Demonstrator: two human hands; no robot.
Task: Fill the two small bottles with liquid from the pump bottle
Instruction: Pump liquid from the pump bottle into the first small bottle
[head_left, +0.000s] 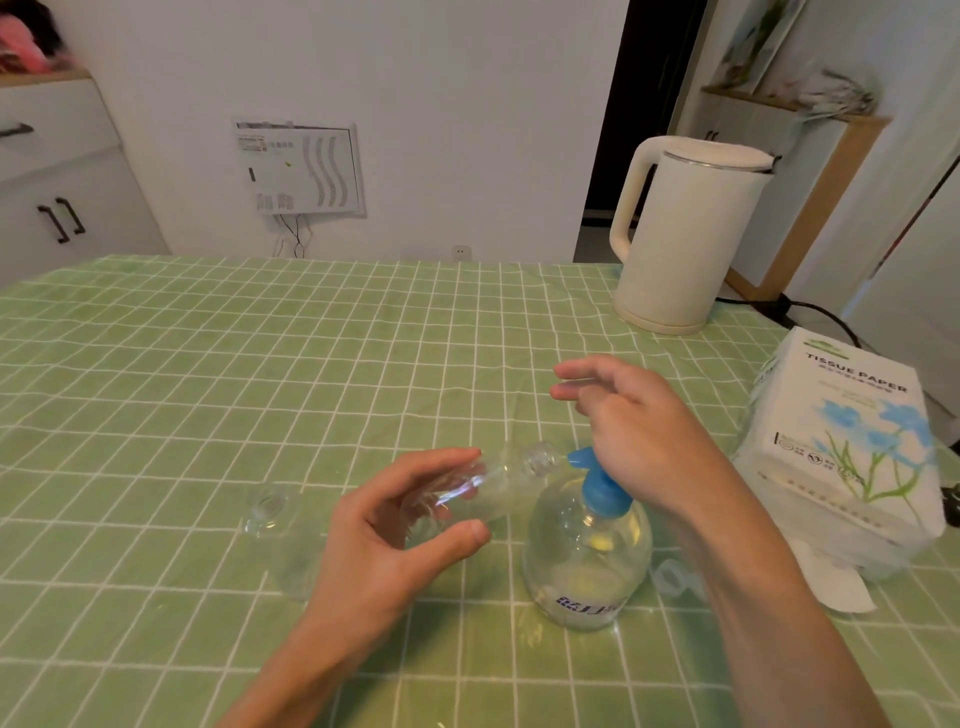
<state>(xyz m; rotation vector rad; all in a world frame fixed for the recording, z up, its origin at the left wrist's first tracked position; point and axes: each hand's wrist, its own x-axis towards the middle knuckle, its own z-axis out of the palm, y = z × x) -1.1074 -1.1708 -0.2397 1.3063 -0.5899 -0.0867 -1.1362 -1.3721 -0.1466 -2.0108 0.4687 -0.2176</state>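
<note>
Worktop w/ green checked cloth; we log both hands low-centre, close together.

L hand: fingers and thumb curled round a clear small bottle; bottle held off the cloth, tipped nearly flat, open mouth pointing right, just beside the blue spout; we can't tell if mouth and spout touch; liquid level inside not readable, plastic too clear and glary.

R hand: underside rests on blue pump head; fingers loose, spread, reaching fwd past the pump, gripping nothing; we can't tell how far the pump is pressed.

Pump bottle: upright on worktop, right of centre, under R hand; clear body, label strip near base, text unreadable; looks largely full of clear liquid.

Second small bottle: stands upright on cloth, just left of L wrist, apart from pump bottle; mouth open upward; contents not discernible.

Small clear item on cloth behind R forearm; poss. a cap, not sure.

Elsewhere: cream kettle at far right of worktop, cord trailing off behind; tissue pack at right edge, one loose sheet lying at its near side; white cabinet far left; wall panel w/ wires below.
</note>
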